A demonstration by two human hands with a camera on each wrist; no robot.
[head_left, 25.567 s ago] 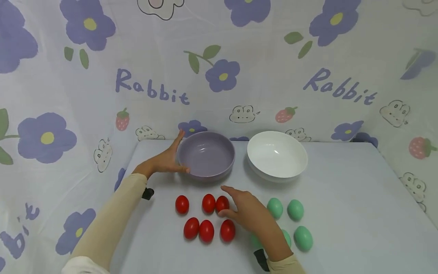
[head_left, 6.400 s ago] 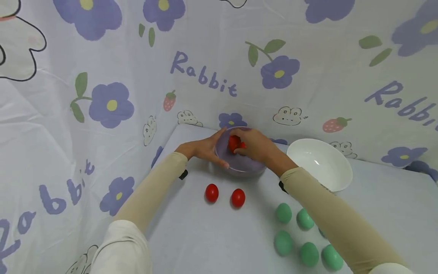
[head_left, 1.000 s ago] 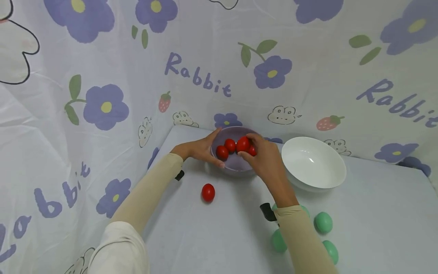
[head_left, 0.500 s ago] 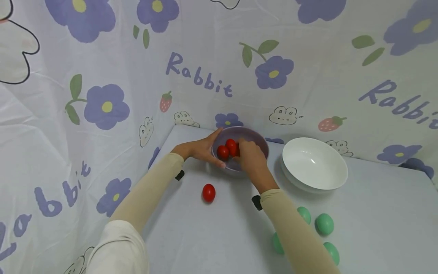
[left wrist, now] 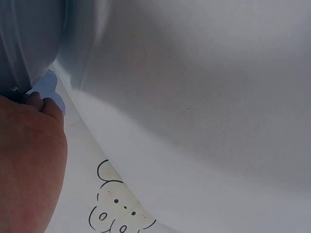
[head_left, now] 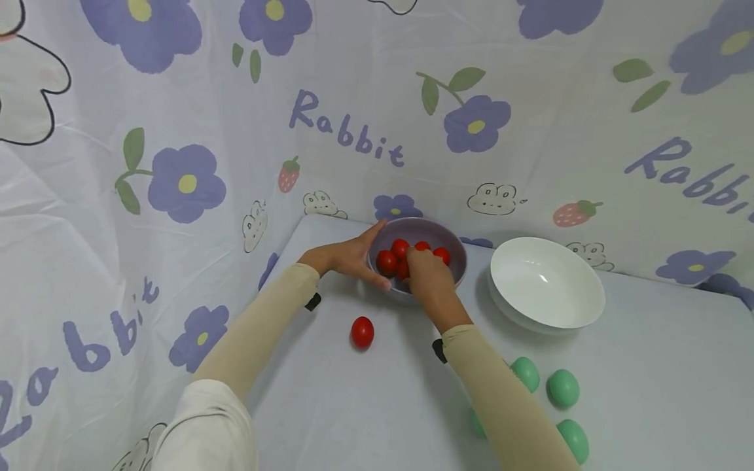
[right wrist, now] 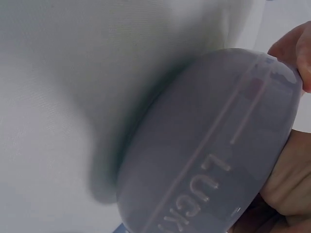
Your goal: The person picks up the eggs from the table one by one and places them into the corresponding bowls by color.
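My left hand (head_left: 352, 260) holds the left side of the purple bowl (head_left: 456, 265), its thumb along the front and a finger at the back rim. My right hand (head_left: 431, 273) reaches down inside the bowl, fingers and thumb curled about a red egg (head_left: 403, 269). Beside it in the bowl lie more red eggs (head_left: 386, 262), some partly covered by the hand. One red egg (head_left: 362, 332) rests on the table in front of the bowl. Raised lettering shows on the outside of the bowl (right wrist: 194, 160) in the right wrist view.
A white bowl (head_left: 544, 288) stands right of the purple one. Several green eggs (head_left: 563, 388) lie on the table at front right, partly hidden by the right sleeve (head_left: 501, 392). A patterned cloth (head_left: 347, 85) hangs behind and at the left.
Over the longer span, red eggs have gone from the table into the purple bowl. In the last second my right hand moved lower and slightly left within it; the left hand stayed put.
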